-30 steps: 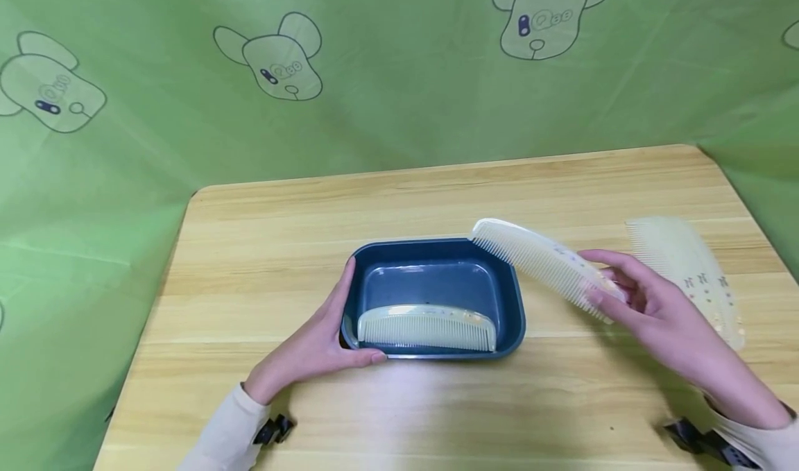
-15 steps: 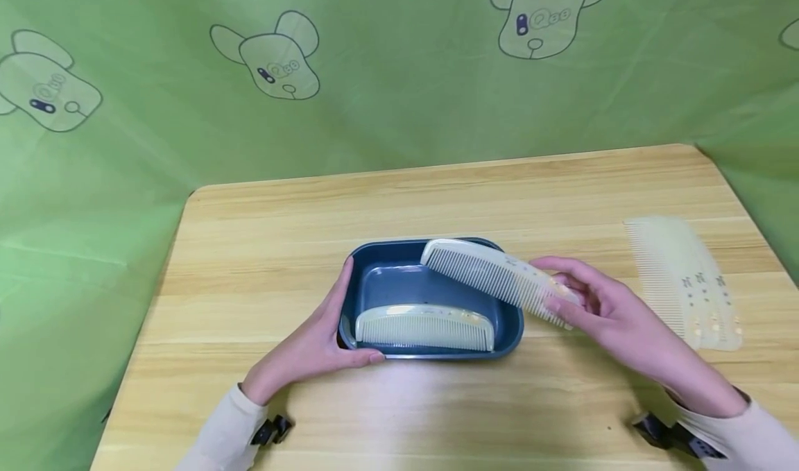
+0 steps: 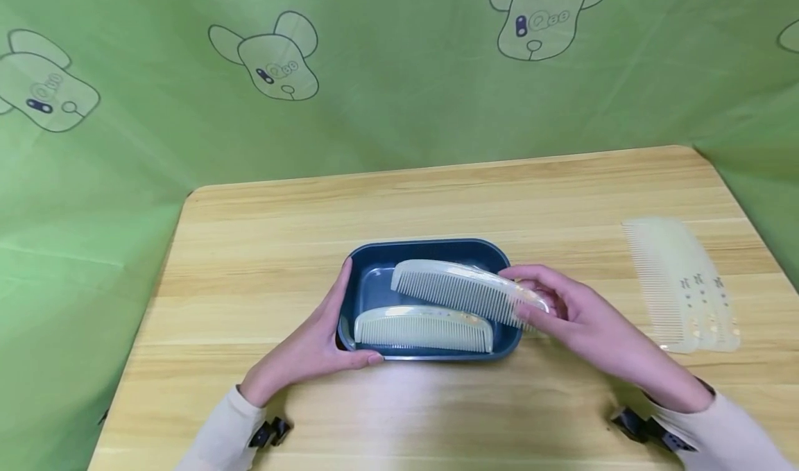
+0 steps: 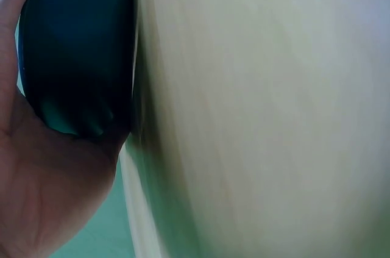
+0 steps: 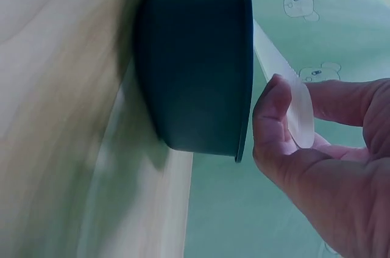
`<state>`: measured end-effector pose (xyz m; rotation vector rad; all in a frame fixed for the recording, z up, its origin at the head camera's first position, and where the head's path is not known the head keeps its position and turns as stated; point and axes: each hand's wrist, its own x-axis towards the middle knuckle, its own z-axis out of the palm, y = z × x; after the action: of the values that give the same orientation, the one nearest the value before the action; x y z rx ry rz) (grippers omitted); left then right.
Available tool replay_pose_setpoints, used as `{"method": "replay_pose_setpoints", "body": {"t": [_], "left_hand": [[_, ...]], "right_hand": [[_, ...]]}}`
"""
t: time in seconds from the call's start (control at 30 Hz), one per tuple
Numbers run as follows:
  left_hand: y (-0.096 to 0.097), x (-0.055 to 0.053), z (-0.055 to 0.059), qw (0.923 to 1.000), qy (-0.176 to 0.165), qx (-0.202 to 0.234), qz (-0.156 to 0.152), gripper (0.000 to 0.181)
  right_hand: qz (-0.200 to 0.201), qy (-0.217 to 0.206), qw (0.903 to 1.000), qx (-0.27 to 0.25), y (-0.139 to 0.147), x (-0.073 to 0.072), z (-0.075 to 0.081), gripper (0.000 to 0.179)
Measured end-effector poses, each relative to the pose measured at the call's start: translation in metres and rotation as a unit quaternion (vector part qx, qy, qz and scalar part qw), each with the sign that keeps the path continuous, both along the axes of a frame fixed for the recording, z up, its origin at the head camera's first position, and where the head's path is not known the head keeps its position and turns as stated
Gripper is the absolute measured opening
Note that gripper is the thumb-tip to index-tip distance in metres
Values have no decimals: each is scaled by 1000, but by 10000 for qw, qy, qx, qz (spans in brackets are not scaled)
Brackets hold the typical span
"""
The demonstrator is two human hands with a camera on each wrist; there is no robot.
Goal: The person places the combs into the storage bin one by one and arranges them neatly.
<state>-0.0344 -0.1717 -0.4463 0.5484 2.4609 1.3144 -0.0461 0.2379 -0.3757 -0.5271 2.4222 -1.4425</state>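
A dark blue rectangular tray (image 3: 374, 287) sits on the wooden table, and my left hand (image 3: 312, 346) grips its left end, thumb along the near rim. One pale comb (image 3: 424, 329) lies inside, along the near wall with its teeth toward me. My right hand (image 3: 568, 311) pinches a second pale comb (image 3: 456, 284) by its right end, between thumb and fingers. That comb slants over the tray, its far end inside the rim. The right wrist view shows the held comb (image 5: 298, 111) tilted at the rim, beside the outer wall of the tray (image 5: 195, 69).
Several more pale combs (image 3: 680, 284) lie overlapped in a fan at the right side of the wooden table (image 3: 281, 228). Green cloth (image 3: 399, 96) with printed animal heads hangs behind and beside the table.
My right hand has carried the comb leftward and slightly toward me, from the tray's right side to over its inside. The left hand and the first comb have stayed in place.
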Motion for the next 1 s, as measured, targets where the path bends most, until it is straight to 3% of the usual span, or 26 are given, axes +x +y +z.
{"method": "replay_pose_setpoints", "body": {"t": [0.3,1.0], "left_hand": [[1,0,1,10000,29,3,-40,143],[0,0,1,9999,-84,62,-3,142]], "right_hand": [[298,-546,9979,-189,-18,-4,4,41],[1165,52,9926,330,-47,-10,-6,36]]}}
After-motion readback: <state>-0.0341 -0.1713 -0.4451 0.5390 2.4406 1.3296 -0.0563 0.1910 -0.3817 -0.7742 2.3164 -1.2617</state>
